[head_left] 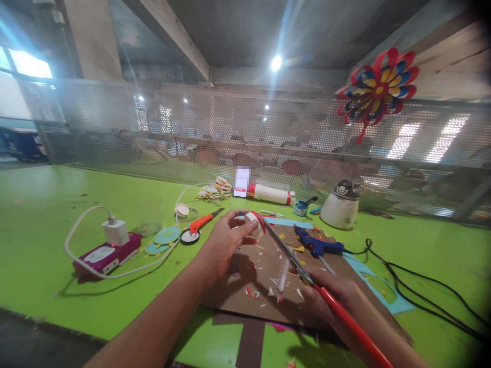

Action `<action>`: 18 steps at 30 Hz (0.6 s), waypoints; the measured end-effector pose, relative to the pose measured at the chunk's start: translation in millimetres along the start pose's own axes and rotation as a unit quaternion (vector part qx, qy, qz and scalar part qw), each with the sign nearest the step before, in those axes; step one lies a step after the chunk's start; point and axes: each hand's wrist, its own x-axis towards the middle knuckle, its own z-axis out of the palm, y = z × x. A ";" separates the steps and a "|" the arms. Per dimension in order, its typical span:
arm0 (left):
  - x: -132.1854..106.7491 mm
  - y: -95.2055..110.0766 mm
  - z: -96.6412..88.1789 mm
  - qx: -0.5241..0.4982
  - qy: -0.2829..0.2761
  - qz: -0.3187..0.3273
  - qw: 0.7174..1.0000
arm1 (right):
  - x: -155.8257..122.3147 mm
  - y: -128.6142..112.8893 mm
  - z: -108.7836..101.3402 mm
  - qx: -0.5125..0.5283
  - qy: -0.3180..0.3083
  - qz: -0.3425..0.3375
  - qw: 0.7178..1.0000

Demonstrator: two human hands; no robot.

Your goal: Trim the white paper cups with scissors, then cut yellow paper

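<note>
My left hand (pixel 226 240) is closed in a pinch on a small white paper disc with a red strip (pixel 254 223), held above a brown cardboard sheet (pixel 268 301). My right hand (pixel 330 294) grips red-handled scissors (pixel 291 258), and the blades reach up to the disc's red strip. Paper scraps in red, yellow and white lie scattered over the cardboard below both hands.
A blue glue gun (pixel 316 247) with a black cord lies right of the scissors. An orange utility knife (pixel 203 222), paper discs (pixel 217 190), a white-red tube (pixel 268 194), a white pot (pixel 341 205) and a charger on a magenta power strip (pixel 107 253) sit on the green table. A mesh fence stands behind.
</note>
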 end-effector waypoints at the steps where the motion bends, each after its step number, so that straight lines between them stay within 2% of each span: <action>1: 0.0 0.1 0.1 0.004 0.003 0.001 1.000 | 0.0 -2.7 -1.2 0.004 -0.005 0.004 1.000; 6: 0.0 -0.1 0.7 0.021 0.020 0.006 1.000 | -0.8 -16.1 -5.6 0.048 -0.037 0.016 0.998; 12: 3.7 -2.0 -4.0 -0.003 0.041 0.047 0.998 | -3.2 -18.0 -3.2 0.034 0.014 0.038 0.999; 18: 6.8 -4.9 -7.0 -0.010 0.043 0.040 0.998 | -6.6 -16.3 0.8 0.011 0.034 0.034 0.999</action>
